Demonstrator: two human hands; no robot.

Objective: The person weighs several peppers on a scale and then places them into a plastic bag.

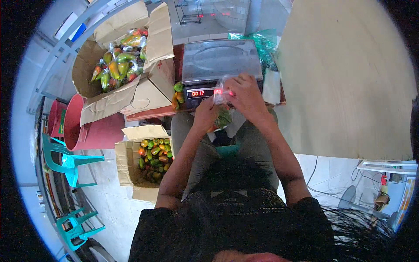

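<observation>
Both my hands grip the gathered top of a clear plastic bag [224, 117] over my lap, just in front of a digital weighing scale [221, 61]. Green and reddish produce, likely peppers, hangs in the bag's lower part. My left hand [205, 114] is closed on the left side of the bag's neck. On the right, my right hand [248, 98] is closed with bent fingers around the upper plastic. A red-lit display on the scale's front is partly covered by the bag and my right hand. A few loose peppers [178, 95] lie beside the scale's left side.
A large cardboard box [150, 85] of bagged peppers stands at left, and a smaller box [126, 163] of loose ones sits below it. Green plastic bags [266, 43] lie behind the scale. A pale board [349, 78] fills the right. Red tubs [100, 131] and teal chairs [72, 161] stand far left.
</observation>
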